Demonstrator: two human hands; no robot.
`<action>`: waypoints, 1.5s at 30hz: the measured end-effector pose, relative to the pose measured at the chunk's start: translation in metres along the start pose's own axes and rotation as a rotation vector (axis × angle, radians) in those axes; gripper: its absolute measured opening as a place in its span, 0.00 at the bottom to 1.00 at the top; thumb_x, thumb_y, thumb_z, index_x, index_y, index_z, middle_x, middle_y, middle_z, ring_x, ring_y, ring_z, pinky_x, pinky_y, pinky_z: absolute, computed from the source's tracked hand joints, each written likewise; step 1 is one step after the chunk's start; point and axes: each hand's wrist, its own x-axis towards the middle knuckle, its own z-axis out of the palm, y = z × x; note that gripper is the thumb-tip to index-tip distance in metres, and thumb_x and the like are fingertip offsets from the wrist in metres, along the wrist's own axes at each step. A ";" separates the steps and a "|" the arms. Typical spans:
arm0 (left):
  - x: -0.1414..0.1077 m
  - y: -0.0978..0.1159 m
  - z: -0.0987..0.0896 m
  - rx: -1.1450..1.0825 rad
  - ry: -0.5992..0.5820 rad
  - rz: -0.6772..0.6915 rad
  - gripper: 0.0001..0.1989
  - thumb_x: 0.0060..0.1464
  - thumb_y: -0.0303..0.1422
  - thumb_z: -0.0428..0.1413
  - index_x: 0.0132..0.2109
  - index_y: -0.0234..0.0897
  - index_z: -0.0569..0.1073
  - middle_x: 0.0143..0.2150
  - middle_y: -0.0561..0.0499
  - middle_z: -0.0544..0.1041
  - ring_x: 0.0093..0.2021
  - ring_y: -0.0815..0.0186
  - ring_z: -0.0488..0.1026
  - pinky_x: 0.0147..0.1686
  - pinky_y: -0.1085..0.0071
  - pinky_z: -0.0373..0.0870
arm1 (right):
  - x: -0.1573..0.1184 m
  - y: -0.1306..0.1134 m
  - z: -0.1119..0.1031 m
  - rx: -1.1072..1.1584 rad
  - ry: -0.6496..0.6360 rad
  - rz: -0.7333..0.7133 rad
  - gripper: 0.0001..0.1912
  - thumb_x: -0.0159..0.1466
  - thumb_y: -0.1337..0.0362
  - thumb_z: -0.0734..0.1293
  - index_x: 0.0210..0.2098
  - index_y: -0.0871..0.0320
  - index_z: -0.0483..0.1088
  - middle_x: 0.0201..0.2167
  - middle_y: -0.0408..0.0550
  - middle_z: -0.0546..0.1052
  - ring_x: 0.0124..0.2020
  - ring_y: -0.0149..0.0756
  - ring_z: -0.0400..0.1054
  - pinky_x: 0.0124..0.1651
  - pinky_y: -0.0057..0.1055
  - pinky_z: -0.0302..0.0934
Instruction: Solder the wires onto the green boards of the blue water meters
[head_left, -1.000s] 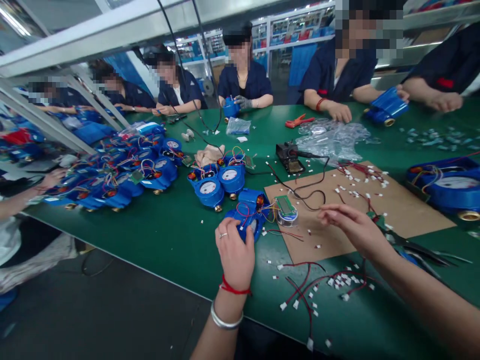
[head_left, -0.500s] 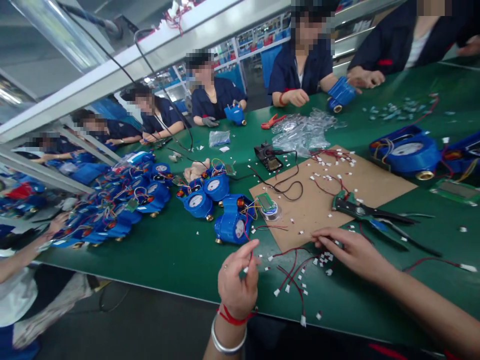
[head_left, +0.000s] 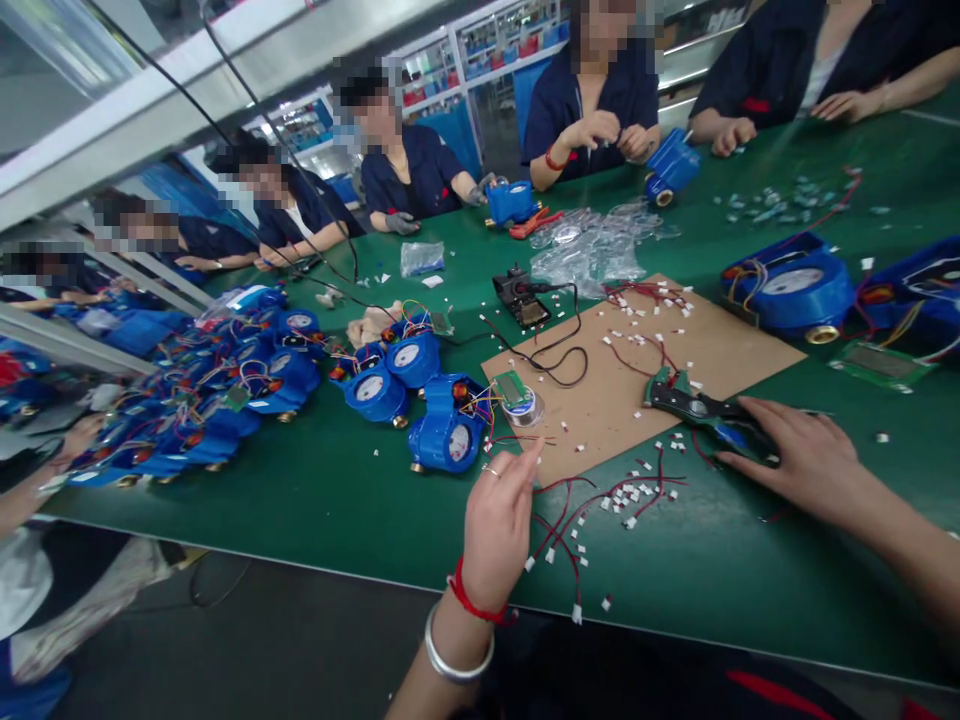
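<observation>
My left hand [head_left: 499, 525], with a ring, a red string and a silver bangle, is closed with its fingertips together near the red and black wires [head_left: 559, 520]; what it pinches, if anything, is hidden. To the right, my right hand [head_left: 814, 455] has its thumb and fingers around the handles of the dark green wire stripper [head_left: 694, 403], whose head lies over the cardboard sheet [head_left: 615, 400]. Small white connectors [head_left: 626, 492] are scattered between my hands. A blue meter [head_left: 450, 435] with a green circuit board [head_left: 510, 387] is beyond my left hand.
Many blue meters [head_left: 247, 390] crowd the left of the green table [head_left: 337, 530]. A black device [head_left: 521, 295] with a cable, plastic bags [head_left: 589, 245] and orange-handled pliers [head_left: 536, 223] lie farther back. More meters [head_left: 795, 285] stand right. Several people work across the table.
My right hand has moved right from the wires to the stripper handles and taken hold of them. My left hand's fingers have drawn together, pointing toward the cardboard. The view has shifted.
</observation>
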 end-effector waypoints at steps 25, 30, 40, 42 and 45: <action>0.009 -0.004 0.020 -0.248 0.078 -0.209 0.09 0.62 0.32 0.45 0.45 0.37 0.67 0.42 0.47 0.74 0.41 0.66 0.72 0.40 0.70 0.67 | -0.006 -0.190 -0.076 1.115 -0.539 -0.193 0.21 0.56 0.66 0.64 0.50 0.56 0.66 0.49 0.51 0.72 0.51 0.47 0.66 0.56 0.45 0.58; 0.006 0.001 0.022 -0.517 0.055 -0.294 0.13 0.60 0.29 0.48 0.52 0.37 0.61 0.39 0.48 0.76 0.36 0.67 0.74 0.36 0.71 0.69 | -0.004 -0.212 -0.074 0.934 -0.436 -0.322 0.23 0.56 0.66 0.64 0.52 0.54 0.64 0.52 0.50 0.71 0.54 0.46 0.64 0.57 0.45 0.57; 0.004 -0.004 0.029 -0.590 -0.002 -0.269 0.32 0.57 0.26 0.48 0.65 0.38 0.45 0.32 0.52 0.75 0.34 0.67 0.72 0.37 0.68 0.69 | -0.003 -0.230 -0.067 0.944 -0.329 -0.237 0.09 0.59 0.65 0.62 0.40 0.55 0.68 0.38 0.47 0.76 0.41 0.42 0.70 0.45 0.38 0.63; 0.004 -0.005 0.029 -0.604 -0.005 -0.253 0.33 0.58 0.28 0.48 0.66 0.37 0.42 0.30 0.54 0.73 0.33 0.68 0.71 0.38 0.69 0.68 | -0.007 -0.232 -0.067 0.966 -0.324 -0.185 0.08 0.61 0.62 0.61 0.39 0.55 0.68 0.37 0.48 0.76 0.42 0.43 0.70 0.46 0.38 0.62; 0.004 -0.005 0.027 -0.624 0.005 -0.251 0.33 0.60 0.31 0.48 0.67 0.36 0.41 0.30 0.55 0.72 0.31 0.69 0.69 0.38 0.70 0.67 | -0.012 -0.229 -0.067 0.995 -0.307 -0.063 0.09 0.62 0.58 0.61 0.35 0.57 0.67 0.34 0.48 0.75 0.39 0.44 0.69 0.45 0.38 0.62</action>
